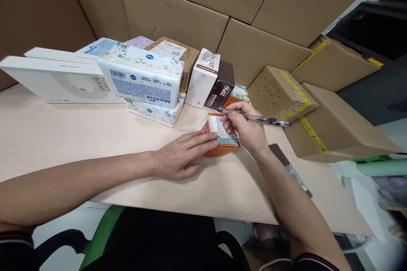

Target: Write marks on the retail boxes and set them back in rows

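Observation:
An orange box [210, 123] with a white printed label on its upper face lies on the table in front of me. My left hand [187, 152] rests flat at its left side, fingers stretched out and their tips on the box's near left edge. Above the box's right part is my right hand [244, 127], its fingers closed round a pen [269, 120]. The pen slants across the hand, with its grey end toward the left and its dark, clear end sticking out to the right. My right fingertips are over the label; whether they touch it I cannot tell.
Behind stand tissue packs [140, 74], a white power bank box [63, 80], a white carton [203, 77] and a dark carton [222, 87]. At right are cardboard boxes [337, 123] with yellow tape. A flat dark-edged object [291, 169] lies beside my right forearm.

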`<state>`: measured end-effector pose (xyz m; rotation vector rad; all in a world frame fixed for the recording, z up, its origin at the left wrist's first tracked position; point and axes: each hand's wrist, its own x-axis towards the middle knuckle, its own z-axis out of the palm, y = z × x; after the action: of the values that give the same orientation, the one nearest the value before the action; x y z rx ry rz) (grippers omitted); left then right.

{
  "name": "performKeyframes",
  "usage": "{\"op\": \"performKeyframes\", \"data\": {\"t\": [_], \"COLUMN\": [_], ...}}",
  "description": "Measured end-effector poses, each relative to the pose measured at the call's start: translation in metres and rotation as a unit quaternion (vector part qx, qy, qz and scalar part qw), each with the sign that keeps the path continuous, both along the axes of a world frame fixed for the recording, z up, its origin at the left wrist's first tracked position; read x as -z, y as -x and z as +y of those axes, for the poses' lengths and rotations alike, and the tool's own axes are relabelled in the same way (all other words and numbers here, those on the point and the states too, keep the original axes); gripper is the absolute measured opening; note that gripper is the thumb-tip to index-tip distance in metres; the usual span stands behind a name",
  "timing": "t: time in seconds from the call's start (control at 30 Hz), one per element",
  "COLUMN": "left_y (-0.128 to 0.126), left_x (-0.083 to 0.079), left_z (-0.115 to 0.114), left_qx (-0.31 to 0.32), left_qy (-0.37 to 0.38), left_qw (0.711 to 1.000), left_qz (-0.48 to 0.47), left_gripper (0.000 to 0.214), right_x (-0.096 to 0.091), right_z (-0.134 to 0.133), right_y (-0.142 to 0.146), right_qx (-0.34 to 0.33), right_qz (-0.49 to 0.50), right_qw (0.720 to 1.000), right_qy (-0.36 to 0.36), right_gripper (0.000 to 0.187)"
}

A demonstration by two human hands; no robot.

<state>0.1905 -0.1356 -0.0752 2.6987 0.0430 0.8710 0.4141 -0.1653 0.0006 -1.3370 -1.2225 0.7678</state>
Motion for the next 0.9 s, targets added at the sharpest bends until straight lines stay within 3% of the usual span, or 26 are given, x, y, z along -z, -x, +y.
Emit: {"op": "performKeyframes", "data": {"t": [0.1,0.27,0.9], "left_y": [-0.0002,0.0004,0.0015], "left_x": [-0.0008,-0.0004,0.0004], "left_z": [0.0,-0.0003,0.0001], "left_qx": [0.003,0.002,0.003], "left_qy": [0.0,0.015,0.025], "left_qw": [1.0,1.0,1.0], "left_qz": [-0.004,-0.005,0.002], "left_gripper": [0.077,0.074,0.081], "right_x": [0.0076,0.0104,0.004], "right_z": [0.0019,0.0007,-0.0013], "right_y": [0.0051,0.0067,0.0079], "right_qx": [0.042,0.054,0.043], "right_qz": [-0.054,-0.141,-0.19], "right_qw": [0.997,0.987,0.98], "right_qy": [-0.023,-0.063,-0.034], "right_gripper": [0.014,0.016,0.018]}}
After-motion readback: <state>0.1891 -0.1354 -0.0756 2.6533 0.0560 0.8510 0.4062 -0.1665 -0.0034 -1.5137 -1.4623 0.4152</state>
